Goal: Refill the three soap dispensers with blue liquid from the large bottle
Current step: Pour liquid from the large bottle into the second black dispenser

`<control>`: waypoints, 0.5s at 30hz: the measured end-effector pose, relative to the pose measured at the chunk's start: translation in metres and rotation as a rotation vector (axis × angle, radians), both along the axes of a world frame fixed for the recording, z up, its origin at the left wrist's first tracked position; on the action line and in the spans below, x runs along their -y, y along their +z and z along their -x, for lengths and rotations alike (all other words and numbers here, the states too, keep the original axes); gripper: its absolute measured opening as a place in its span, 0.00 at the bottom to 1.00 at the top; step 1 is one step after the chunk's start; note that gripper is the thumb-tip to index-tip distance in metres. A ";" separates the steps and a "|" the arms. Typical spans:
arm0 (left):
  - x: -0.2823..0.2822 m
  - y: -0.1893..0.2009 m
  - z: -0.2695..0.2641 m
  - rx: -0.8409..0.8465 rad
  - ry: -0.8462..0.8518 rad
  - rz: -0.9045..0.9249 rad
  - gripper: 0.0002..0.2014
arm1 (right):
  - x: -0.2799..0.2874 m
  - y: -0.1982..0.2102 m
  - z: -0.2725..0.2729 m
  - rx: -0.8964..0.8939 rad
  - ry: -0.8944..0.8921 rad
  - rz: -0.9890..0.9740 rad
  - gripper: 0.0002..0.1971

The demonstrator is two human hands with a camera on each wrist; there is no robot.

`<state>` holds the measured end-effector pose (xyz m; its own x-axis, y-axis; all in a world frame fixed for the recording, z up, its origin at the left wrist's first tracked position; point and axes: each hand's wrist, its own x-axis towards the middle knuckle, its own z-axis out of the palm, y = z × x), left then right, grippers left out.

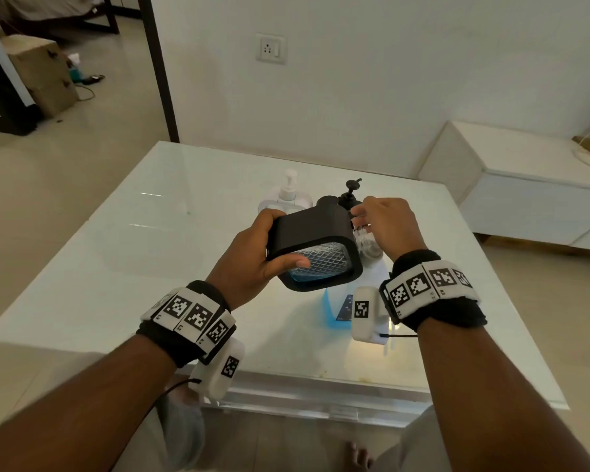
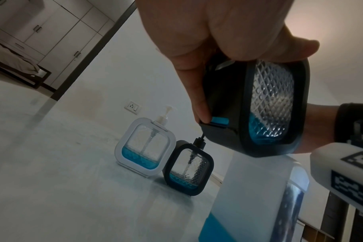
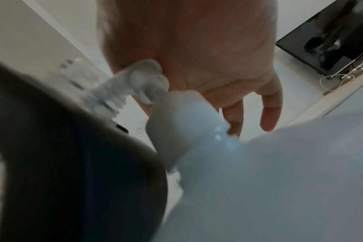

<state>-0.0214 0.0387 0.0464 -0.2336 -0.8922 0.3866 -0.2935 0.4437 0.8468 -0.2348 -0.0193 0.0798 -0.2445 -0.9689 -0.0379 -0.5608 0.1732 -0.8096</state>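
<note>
A black dispenser (image 1: 315, 238) is held tilted above the large bottle (image 2: 257, 196); white dispenser (image 2: 145, 147) and second black dispenser (image 2: 189, 170) stand touching mid-tabletop, each holding little blue liquid.

black diamond-textured dispenser (image 1: 315, 243), blue liquid (image 2: 257, 132), white dispenser (image 2: 144, 147)

This is a room in a home. A low white glass-topped table (image 1: 191, 212) stands on pale glossy floor tiles (image 1: 65, 158), beside a plain white wall with a white switch-and-socket plate (image 1: 270, 48). A long low white cabinet (image 1: 525, 195) runs along the wall. Through a dark-framed doorway (image 1: 160, 66) lie a bed with beige bedding (image 2: 12, 60) and tall pale wardrobe doors (image 2: 58, 32). A black flat screen (image 3: 325, 42) sits nearby.
</note>
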 end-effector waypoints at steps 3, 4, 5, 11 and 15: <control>0.002 0.001 0.000 0.003 -0.009 0.002 0.35 | 0.005 0.001 0.002 0.003 0.004 -0.010 0.19; 0.002 0.001 0.001 0.003 -0.008 0.000 0.35 | 0.005 0.002 0.002 0.000 0.007 -0.015 0.19; 0.002 0.001 0.001 0.002 -0.006 -0.001 0.35 | 0.005 0.002 0.002 -0.002 0.009 -0.019 0.19; 0.001 0.000 0.001 -0.001 -0.004 0.003 0.32 | 0.002 0.003 0.002 -0.032 0.001 -0.032 0.19; 0.001 -0.001 0.002 -0.002 -0.004 0.002 0.31 | -0.001 0.005 0.000 -0.082 0.005 -0.056 0.20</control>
<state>-0.0231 0.0377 0.0454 -0.2366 -0.8905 0.3887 -0.2895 0.4465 0.8467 -0.2346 -0.0183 0.0852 -0.2444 -0.9670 -0.0719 -0.6254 0.2138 -0.7504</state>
